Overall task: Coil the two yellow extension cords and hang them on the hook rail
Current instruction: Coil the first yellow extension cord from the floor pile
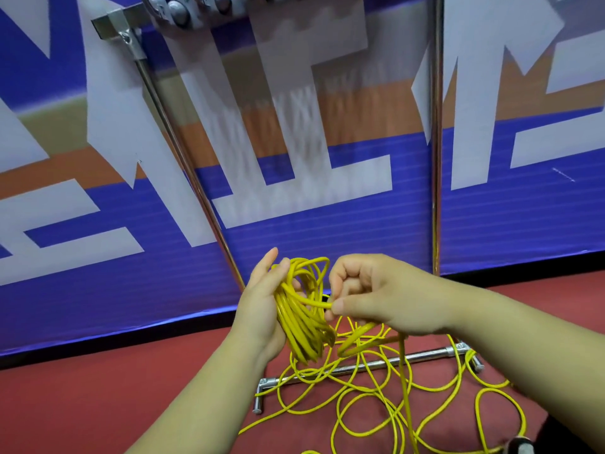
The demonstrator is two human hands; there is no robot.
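Note:
My left hand (262, 309) holds a bundle of yellow cord loops (302, 316) wound around its palm and fingers, in the middle of the view. My right hand (370, 296) pinches a strand of the same yellow cord between thumb and forefinger, right beside the coil. From there the cord runs down to a loose tangle of yellow cord (386, 398) spread on the red floor below. The hook rail (183, 11) with its metal hooks sits at the top of a metal stand, far above both hands.
The stand's two chrome uprights (435, 158) rise in front of a blue, white and orange banner (327, 240). Its chrome base bar (370, 365) lies on the red floor (98, 404) under the tangled cord. A dark object shows at the bottom right corner.

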